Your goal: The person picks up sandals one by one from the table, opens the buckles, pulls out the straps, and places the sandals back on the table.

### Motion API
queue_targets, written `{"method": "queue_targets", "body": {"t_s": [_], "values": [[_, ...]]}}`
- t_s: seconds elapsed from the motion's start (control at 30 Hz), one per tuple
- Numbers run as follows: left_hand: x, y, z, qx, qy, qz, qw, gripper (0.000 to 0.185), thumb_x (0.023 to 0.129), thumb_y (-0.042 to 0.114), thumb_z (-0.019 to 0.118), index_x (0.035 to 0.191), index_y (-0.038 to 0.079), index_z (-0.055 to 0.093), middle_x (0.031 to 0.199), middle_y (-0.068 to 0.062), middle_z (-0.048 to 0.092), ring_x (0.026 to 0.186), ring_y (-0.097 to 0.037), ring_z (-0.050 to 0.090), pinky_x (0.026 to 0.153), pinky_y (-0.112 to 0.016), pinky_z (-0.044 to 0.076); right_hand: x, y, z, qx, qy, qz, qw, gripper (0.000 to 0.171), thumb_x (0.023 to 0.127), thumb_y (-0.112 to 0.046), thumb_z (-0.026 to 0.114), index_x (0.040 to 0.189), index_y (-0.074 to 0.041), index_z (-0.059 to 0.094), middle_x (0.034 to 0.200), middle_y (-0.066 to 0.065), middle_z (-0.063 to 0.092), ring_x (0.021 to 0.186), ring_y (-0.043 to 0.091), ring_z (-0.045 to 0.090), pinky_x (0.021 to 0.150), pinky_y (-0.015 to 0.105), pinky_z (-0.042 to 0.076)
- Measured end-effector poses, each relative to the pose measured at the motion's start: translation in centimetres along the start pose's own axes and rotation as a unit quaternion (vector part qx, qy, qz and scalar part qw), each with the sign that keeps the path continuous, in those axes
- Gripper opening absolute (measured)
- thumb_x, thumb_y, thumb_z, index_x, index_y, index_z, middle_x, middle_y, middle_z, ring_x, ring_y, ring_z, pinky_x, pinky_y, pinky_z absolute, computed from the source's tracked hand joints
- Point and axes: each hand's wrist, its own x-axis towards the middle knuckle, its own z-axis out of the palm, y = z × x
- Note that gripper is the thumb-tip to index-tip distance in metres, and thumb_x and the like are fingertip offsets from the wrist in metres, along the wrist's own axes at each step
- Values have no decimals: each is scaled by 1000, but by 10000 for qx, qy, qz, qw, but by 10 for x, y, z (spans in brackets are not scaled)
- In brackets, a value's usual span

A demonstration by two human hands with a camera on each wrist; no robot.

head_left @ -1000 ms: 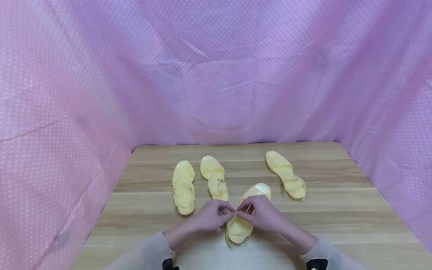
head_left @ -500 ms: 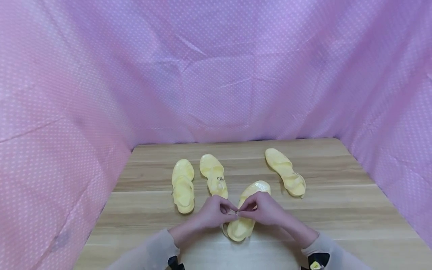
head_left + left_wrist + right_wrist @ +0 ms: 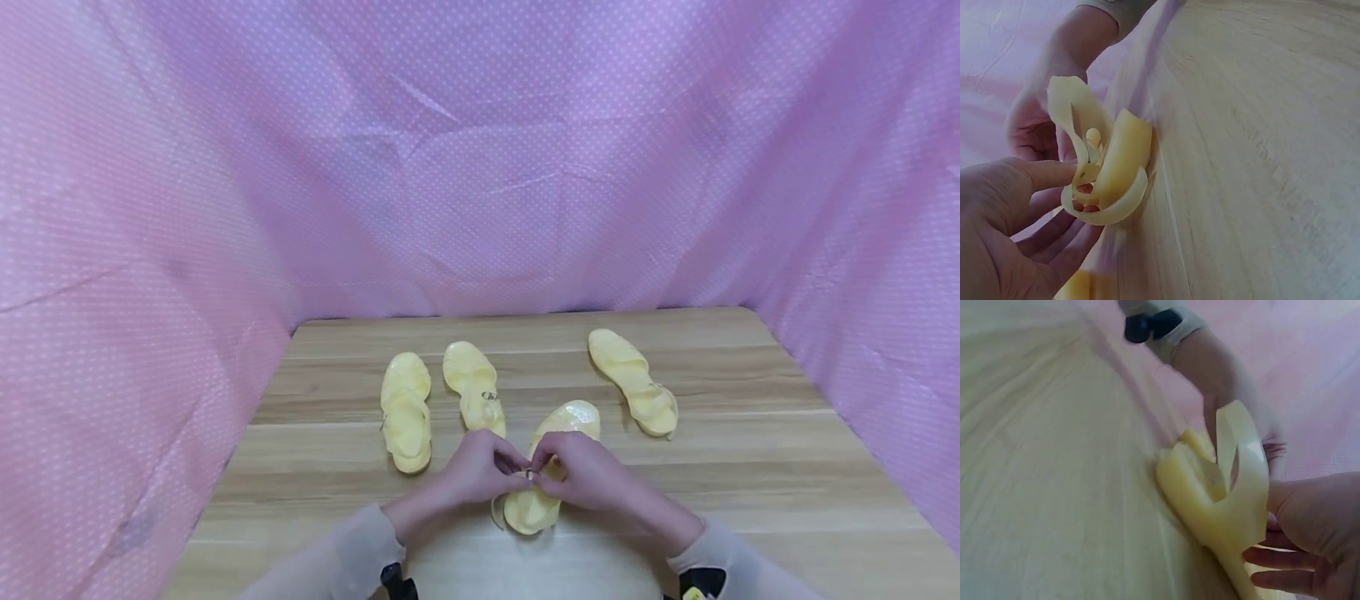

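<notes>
A pale yellow sandal [image 3: 531, 512] lies on the table in the middle front, its toe pointing away. Over its back half both hands meet at the ankle strap. My left hand [image 3: 478, 471] pinches the strap [image 3: 1113, 215], whose loose part curves below the fingers in the left wrist view. From the other side, my right hand [image 3: 583, 473] pinches the strap near a small dark buckle [image 3: 529, 475]. The thumb and index finger of each hand almost touch. In the right wrist view the heel part [image 3: 1185, 481] stands at the tabletop, and my right fingertips are hidden behind the strap.
Two more yellow sandals, a left one [image 3: 407, 412] and one beside it [image 3: 471, 383], lie to the left. Another sandal [image 3: 633, 383] lies at the back right. Pink dotted cloth [image 3: 480, 167] hangs around the wooden table [image 3: 750, 467].
Both hands stay at the strap and have shifted slightly right. The right fingers have bent more around the buckle. The other sandals lie where they were; the view tilted a little.
</notes>
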Motion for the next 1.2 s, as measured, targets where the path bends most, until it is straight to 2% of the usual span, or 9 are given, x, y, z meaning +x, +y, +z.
{"method": "queue_targets", "body": {"t_s": [0.2,0.33,0.47,0.6,0.8,1.0,1.2], "values": [[1,2,1,248,-103,245,9993,16,81,12,92,95,7,85,88,-7,83,68,6,67,65,-15,59,-1,0,3,-1008,-29,-420,9940,18,86,-19,82,95,-20,66,96,-12,66,85,4,62,75,23,57],[2,1,0,361,-54,424,9984,16,82,13,92,95,8,85,87,-6,83,68,8,65,65,-14,58,1,0,2,-1236,-231,-566,9904,18,88,-19,79,99,-19,65,97,-11,63,81,-1,55,71,19,54],[2,-2,0,492,1,673,9965,16,82,14,92,95,7,85,87,-7,83,69,8,65,67,-13,58,1,1,-1,-978,-237,-572,9933,17,91,-18,79,102,-20,66,99,-12,66,86,1,61,77,22,57],[0,-5,0,541,87,667,9963,18,81,15,93,95,7,85,87,-7,83,70,9,65,67,-12,57,-1,5,2,-392,95,-626,9972,17,92,-15,81,106,-20,73,100,-12,74,94,6,70,86,29,62],[1,-7,1,582,190,686,9958,19,81,18,94,97,11,86,87,-3,83,69,10,66,65,-11,57,-5,10,11,303,695,-724,9945,14,90,-7,83,101,-15,79,96,-6,79,89,4,73,81,27,65],[0,-6,2,708,136,780,9943,17,83,19,93,95,10,86,85,-4,83,68,12,65,64,-11,57,-4,5,11,336,448,-248,9981,15,88,-5,81,98,-15,77,94,-7,78,88,4,73,78,25,64],[1,-6,1,458,107,652,9968,19,82,16,93,97,8,86,87,-5,83,70,7,66,65,-13,58,-4,3,8,116,364,-176,9991,18,84,-5,81,95,-17,72,93,-8,75,89,7,73,81,25,64]]}}
